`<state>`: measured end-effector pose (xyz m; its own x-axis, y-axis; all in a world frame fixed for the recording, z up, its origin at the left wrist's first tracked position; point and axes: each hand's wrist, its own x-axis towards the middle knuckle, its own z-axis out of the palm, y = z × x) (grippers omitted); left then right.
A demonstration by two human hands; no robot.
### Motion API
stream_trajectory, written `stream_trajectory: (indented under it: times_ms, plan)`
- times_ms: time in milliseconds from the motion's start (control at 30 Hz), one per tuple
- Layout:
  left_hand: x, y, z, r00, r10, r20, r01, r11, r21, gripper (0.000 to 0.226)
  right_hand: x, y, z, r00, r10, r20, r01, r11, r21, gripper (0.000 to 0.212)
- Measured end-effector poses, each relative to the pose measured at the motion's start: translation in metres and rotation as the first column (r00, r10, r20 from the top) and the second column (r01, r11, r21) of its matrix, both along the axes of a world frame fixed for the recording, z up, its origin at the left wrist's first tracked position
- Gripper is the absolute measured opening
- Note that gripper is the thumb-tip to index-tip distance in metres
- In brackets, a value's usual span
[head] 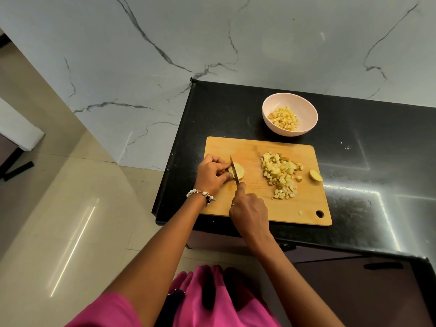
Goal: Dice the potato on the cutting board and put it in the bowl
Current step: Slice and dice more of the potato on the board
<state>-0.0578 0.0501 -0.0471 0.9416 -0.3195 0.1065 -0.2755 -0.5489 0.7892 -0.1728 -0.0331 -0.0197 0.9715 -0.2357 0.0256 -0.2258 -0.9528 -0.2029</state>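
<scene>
Left hand (213,174) grip curled on potato piece (238,171); right hand (250,210) grip wrapped round knife (233,168), blade in piece, on cutting board (259,147).

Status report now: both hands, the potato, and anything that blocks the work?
Left hand holds potato piece on cutting board. Right hand grips knife, blade on the piece. Diced pile on board, some in bowl. Nothing blocking.
</scene>
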Motion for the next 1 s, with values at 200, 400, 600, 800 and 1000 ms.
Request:
stream_trajectory:
  times_ms: [200, 400, 600, 800, 1000]
  plan:
    - [0.0, -0.003, -0.001, 1.0, 0.028, -0.002, -0.028, 1.0, -0.005, 0.036, 0.014, 0.005, -0.004, 1.0, 0.0, -0.016, 0.0, 1.0, 0.002, 0.053]
    - [-0.001, -0.003, -0.003, 0.999, 0.049, -0.013, -0.049, 0.998, -0.036, 0.034, -0.028, 0.008, -0.01, 0.997, -0.002, -0.083, -0.006, 0.995, -0.1, 0.06]
    - [0.0, 0.0, -0.001, 0.999, 0.038, -0.039, -0.039, 0.999, -0.026, 0.034, -0.029, 0.001, 0.004, 1.0, -0.016, -0.011, 0.017, 0.999, 0.047, 0.053]
    - [-0.001, 0.001, 0.001, 0.998, 0.052, -0.02, -0.052, 0.998, -0.019, 0.036, -0.006, -0.003, 0.001, 1.0, -0.008, -0.013, 0.009, 0.999, 0.052, 0.052]
    - [-0.001, 0.0, 0.0, 0.996, 0.093, -0.013, -0.093, 0.996, -0.004, 0.032, -0.001, -0.001, 0.001, 1.0, 0.011, -0.028, -0.01, 1.0, 0.029, 0.054]
